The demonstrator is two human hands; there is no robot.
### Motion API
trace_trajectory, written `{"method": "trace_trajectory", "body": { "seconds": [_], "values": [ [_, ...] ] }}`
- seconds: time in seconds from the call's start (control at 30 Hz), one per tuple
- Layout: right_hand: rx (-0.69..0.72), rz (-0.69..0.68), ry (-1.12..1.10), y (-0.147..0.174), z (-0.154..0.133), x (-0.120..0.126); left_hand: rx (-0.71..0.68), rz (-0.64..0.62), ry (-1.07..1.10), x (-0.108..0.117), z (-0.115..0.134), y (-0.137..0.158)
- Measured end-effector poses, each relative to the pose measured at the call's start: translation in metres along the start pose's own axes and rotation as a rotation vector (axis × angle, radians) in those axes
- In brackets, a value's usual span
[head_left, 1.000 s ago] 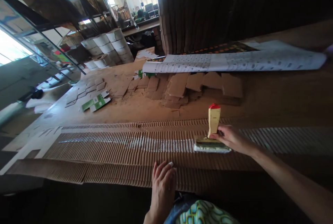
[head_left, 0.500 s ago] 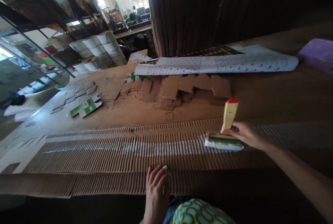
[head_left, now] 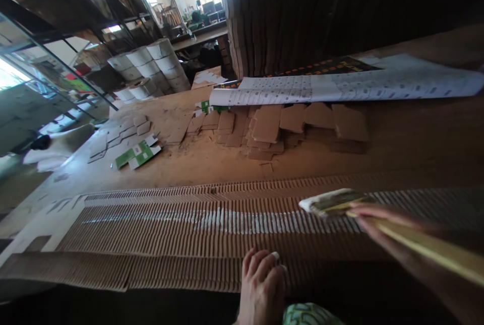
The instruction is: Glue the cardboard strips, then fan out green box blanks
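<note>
In the head view, a wide wooden-handled brush (head_left: 333, 201) is in my right hand (head_left: 381, 224), its bristles loaded with white paste. The handle slants down to the right, and my fingers close around it near the head. Below the bristles runs a row of closely packed brown cardboard pieces (head_left: 151, 239), with a white streak of paste (head_left: 242, 220) across their edges. My left hand (head_left: 260, 282) rests on the nearer row of cardboard (head_left: 181, 272), fingers slightly bent and holding nothing visible. White covering shows on a fingertip.
Loose cardboard pieces (head_left: 266, 123) and a green-and-white flattened box (head_left: 139, 151) lie on the table (head_left: 189, 166). A rolled printed sheet (head_left: 321, 88) lies behind them. A tall dark stack (head_left: 280, 22) stands at the back; white rolls (head_left: 166, 65) are beyond the table.
The brush has tipped from handle-up to handle pointing down right, its bristles now raised toward the left. The view has shifted, and my left hand still rests on the cardboard.
</note>
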State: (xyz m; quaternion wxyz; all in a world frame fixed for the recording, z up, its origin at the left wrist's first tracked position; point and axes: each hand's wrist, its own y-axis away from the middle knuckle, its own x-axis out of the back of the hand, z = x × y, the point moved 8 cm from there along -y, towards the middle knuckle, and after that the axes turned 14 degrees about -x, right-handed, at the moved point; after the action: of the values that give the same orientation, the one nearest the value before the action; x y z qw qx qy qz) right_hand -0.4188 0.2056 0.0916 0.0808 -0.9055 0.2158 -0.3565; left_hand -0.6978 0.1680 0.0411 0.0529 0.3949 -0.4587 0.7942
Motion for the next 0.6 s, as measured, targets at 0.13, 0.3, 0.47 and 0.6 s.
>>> {"method": "trace_trajectory", "body": {
  "seconds": [0.13,0.3,0.47,0.6],
  "values": [
    [0.150,-0.012,-0.025,0.027,-0.074,-0.075,-0.102,0.001,0.058,-0.004,-0.015,0.010],
    [0.246,-0.046,-0.004,0.041,-0.094,-0.101,-0.207,-0.080,0.124,-0.024,-0.029,0.035],
    [0.134,0.110,0.064,0.067,-0.058,-0.057,-0.212,0.081,0.209,-0.026,-0.040,0.047],
    [0.114,0.166,0.060,0.055,-0.056,-0.044,-0.300,0.022,0.196,-0.022,-0.042,0.043]
  ]
}}
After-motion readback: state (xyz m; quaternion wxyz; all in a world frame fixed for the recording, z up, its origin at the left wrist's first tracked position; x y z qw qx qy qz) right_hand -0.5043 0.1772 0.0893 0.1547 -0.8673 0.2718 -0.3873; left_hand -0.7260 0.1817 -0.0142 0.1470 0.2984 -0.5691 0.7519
